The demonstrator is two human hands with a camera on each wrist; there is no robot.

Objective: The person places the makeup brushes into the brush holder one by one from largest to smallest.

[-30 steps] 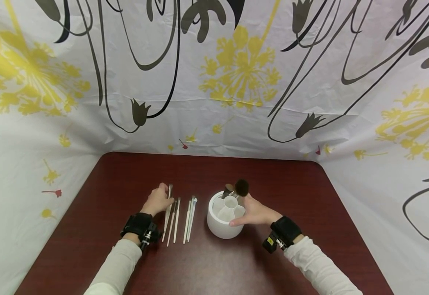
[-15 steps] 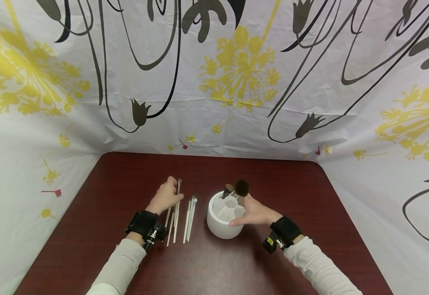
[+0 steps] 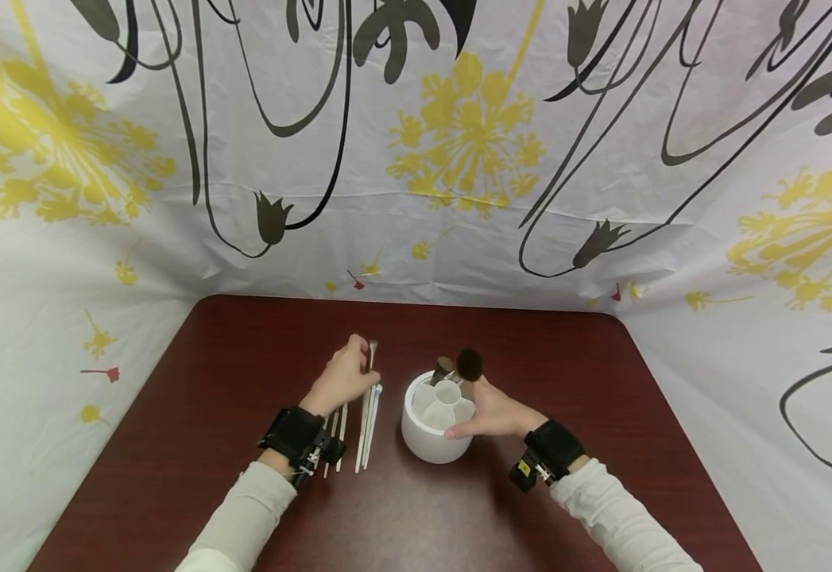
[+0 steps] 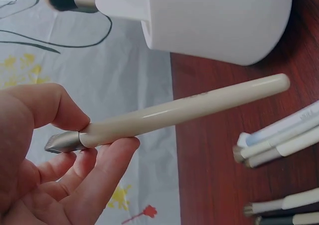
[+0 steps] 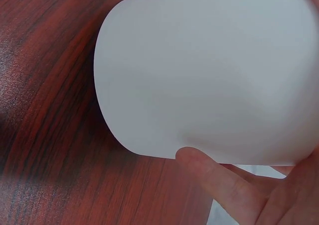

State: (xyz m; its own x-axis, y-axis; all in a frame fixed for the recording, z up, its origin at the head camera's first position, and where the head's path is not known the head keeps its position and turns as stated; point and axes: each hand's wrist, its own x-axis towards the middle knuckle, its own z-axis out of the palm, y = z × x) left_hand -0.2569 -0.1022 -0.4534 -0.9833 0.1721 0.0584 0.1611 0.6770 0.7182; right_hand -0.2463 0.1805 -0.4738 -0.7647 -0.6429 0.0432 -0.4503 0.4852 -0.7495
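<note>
My left hand (image 3: 342, 380) pinches a makeup brush (image 4: 174, 111) between thumb and fingers, close to its metal ferrule. The brush has a thick cream handle and a short, flat head; in the left wrist view its handle points toward the white holder. My right hand (image 3: 503, 410) grips the side of that round brush holder (image 3: 431, 443), thumb in front and fingers around the back. Petal-shaped compartments show in its top. Out of its back rise a large fluffy brush (image 3: 469, 364) and a shorter brown-tipped one (image 3: 443, 366).
Several slim makeup brushes lie on the dark red table (image 3: 566, 357), left of the holder. Three pale ones (image 4: 279, 140) sit grouped, with others (image 4: 294, 200) beside them, one partly black. A patterned white cloth (image 3: 401, 159) hangs behind the table.
My left hand has lifted the makeup brush from the left end of the row and carried it right and slightly away, toward the holder. The right hand and holder have stayed put.
</note>
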